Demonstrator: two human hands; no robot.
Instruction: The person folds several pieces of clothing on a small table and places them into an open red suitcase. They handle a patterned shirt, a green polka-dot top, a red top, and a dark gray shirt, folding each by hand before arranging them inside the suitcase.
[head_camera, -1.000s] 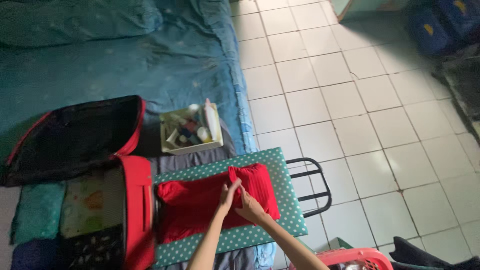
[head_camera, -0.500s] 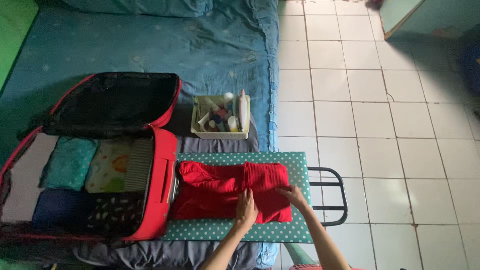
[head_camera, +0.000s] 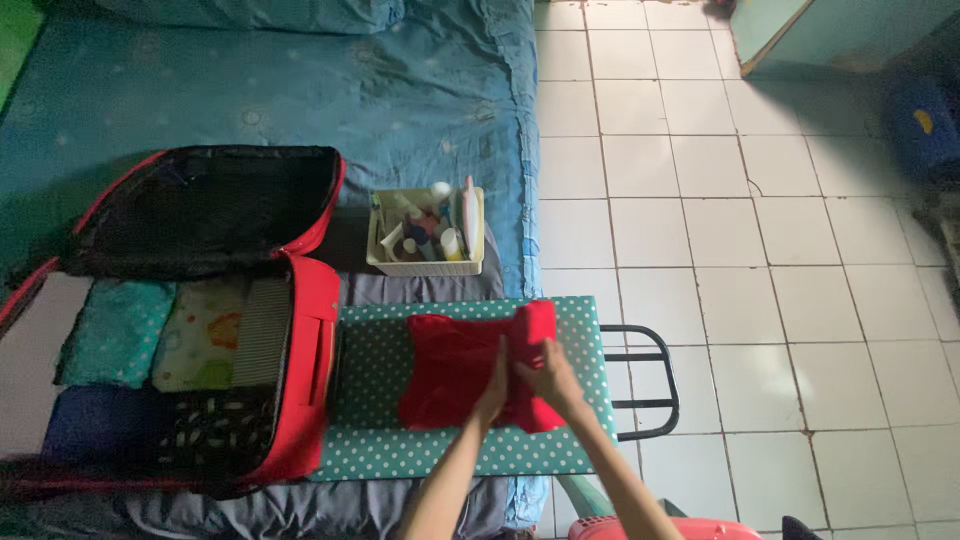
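Note:
A red garment lies partly folded on a teal polka-dot board. My right hand grips the garment's right edge and lifts it over toward the left. My left hand presses on the cloth just beside it, fingers closed against the fold. To the left stands an open red suitcase with folded clothes packed inside.
A white basket of bottles sits on the blue mattress behind the board. A black metal frame juts from the board's right end over the white tiled floor. A pink laundry basket rim shows at the bottom.
The garment's left part has been folded in, making it narrower. My right hand has lifted the right edge up and leftward. The camera view shifted slightly.

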